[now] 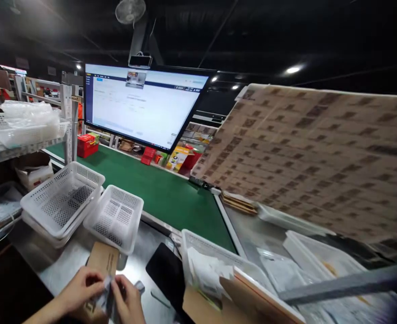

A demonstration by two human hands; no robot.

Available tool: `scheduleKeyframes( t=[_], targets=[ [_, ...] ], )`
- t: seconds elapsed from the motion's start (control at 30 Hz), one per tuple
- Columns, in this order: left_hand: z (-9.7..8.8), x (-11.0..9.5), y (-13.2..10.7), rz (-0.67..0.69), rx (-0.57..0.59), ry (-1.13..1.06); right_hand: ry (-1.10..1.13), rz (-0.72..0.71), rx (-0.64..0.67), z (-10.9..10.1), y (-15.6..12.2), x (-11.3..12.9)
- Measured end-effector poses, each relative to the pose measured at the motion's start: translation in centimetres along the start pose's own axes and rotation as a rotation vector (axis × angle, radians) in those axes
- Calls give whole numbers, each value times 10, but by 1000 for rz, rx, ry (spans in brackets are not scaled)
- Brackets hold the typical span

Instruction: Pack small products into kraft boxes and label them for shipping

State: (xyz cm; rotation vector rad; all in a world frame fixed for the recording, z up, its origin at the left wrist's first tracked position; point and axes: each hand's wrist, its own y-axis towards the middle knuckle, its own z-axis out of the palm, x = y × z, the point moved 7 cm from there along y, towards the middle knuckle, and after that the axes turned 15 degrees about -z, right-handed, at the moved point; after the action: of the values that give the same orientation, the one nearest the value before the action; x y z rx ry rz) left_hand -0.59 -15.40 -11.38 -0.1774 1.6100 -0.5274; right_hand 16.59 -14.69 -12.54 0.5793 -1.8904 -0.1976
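Observation:
At the lower left, my left hand (85,288) and my right hand (127,299) are close together over a brown cardboard box (103,257) with dark print. Both hands have their fingertips pinched on a small crumpled piece of clear plastic (104,288) between them; blur hides its exact kind. The box's lower part is partly covered by the hands and the plastic. Just beyond the box stands a white perforated basket (131,216). A dark flat panel (166,274) lies to the right of my right hand.
Larger stacked white baskets (63,198) stand at left. A green conveyor belt (141,184) runs behind, below a monitor (141,108). A white bin (215,247) holds papers at the lower right. A large patterned board (313,157) leans at right, above a grey bar (347,283).

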Motion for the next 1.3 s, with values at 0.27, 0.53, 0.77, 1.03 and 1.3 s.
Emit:
scheduleKeyframes(
  t=[0.27,0.53,0.77,1.03,1.3],
  targets=[
    [6,-37,-17,-115,327,63,-250,-51,451,-29,16,82],
    [12,-39,-47,-212,662,44,-21,-32,586,-27,10,128],
    [7,-26,-48,-201,653,-69,2,-103,429,-23,2,129],
    [-6,-7,-46,-289,526,-237,-146,-638,184,-6,-6,163],
    [-17,2,-62,-426,572,-198,-79,-628,156,6,-13,164]
  ],
)
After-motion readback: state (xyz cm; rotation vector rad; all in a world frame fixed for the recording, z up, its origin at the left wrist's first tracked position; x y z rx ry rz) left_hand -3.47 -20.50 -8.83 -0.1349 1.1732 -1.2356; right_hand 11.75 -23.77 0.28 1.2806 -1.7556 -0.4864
